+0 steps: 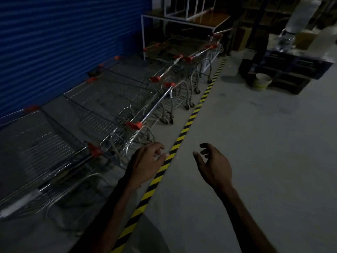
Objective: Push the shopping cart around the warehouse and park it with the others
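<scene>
1. Both forearms reach out over the concrete floor (255, 143), and neither holds anything. The left hand (145, 161) hangs with fingers loosely curled, thumb out, its fingertips just above the striped line. The right hand (213, 165) floats beside it, well apart, palm turned inward, fingers relaxed and slightly bent, gripping nothing.
2. Blue roller shutter (63, 42) fills the wall far off beyond the left hand, behind everything parked there.
3. Row of shopping carts (113, 110) stands between that shutter and the left hand, wire baskets side by side with red-orange caps on the handle ends. Which one was the pushed cart, I cannot tell.
4. Nearest cart (45, 161) sits just left of the left forearm, its red cap close to the wrist; the hand is near it but not touching.
5. Metal frame table (182, 24) stands at the far end of the row, well ahead of both hands, with another frame stacked on it.
6. Dark pallets (284, 73) lie far ahead of the right hand, on the open side of the floor.
7. Yellow-and-black tape line (184, 130) runs on the floor between the two hands and on along the cart wheels.
8. White bucket (262, 82) sits against those pallets, far beyond the right hand.
</scene>
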`<state>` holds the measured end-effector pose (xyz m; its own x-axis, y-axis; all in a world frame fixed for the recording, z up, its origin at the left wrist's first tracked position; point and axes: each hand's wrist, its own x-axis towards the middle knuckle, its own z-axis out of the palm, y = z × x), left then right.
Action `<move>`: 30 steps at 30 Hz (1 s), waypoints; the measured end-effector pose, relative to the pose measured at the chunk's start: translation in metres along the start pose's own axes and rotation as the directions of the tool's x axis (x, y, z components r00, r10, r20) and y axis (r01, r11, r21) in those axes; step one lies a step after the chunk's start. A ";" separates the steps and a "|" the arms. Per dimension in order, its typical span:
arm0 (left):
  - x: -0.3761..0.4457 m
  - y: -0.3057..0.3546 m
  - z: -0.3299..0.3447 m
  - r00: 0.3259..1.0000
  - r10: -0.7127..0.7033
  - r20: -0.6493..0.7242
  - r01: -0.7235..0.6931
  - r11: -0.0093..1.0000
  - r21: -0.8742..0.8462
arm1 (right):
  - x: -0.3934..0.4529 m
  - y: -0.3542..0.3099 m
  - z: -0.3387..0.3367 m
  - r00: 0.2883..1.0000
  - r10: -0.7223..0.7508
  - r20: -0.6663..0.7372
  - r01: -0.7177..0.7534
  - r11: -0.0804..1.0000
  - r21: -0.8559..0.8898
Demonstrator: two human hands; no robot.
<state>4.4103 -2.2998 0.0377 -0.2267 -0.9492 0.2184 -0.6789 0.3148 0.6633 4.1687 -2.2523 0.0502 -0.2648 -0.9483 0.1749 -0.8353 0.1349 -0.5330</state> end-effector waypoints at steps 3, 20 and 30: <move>0.002 0.006 0.011 1.000 -0.010 -0.024 0.010 1.000 0.011 | 0.006 0.012 -0.007 1.000 0.000 0.002 0.000 1.000 0.003; -0.021 0.005 0.000 0.969 -0.171 -0.176 0.182 0.982 0.046 | 0.058 0.006 0.010 0.964 -0.229 0.133 0.218 0.972 0.089; -0.086 -0.080 -0.052 0.857 -0.419 -0.300 0.443 0.896 0.012 | 0.050 -0.084 0.089 0.857 -0.429 0.287 0.378 0.900 0.217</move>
<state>4.5200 -2.2436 0.0029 0.2998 -0.9459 0.1237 -0.7178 -0.1382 0.6824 4.2683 -2.3364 0.0300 0.2697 -0.9526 0.1409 -0.7475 -0.2994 -0.5930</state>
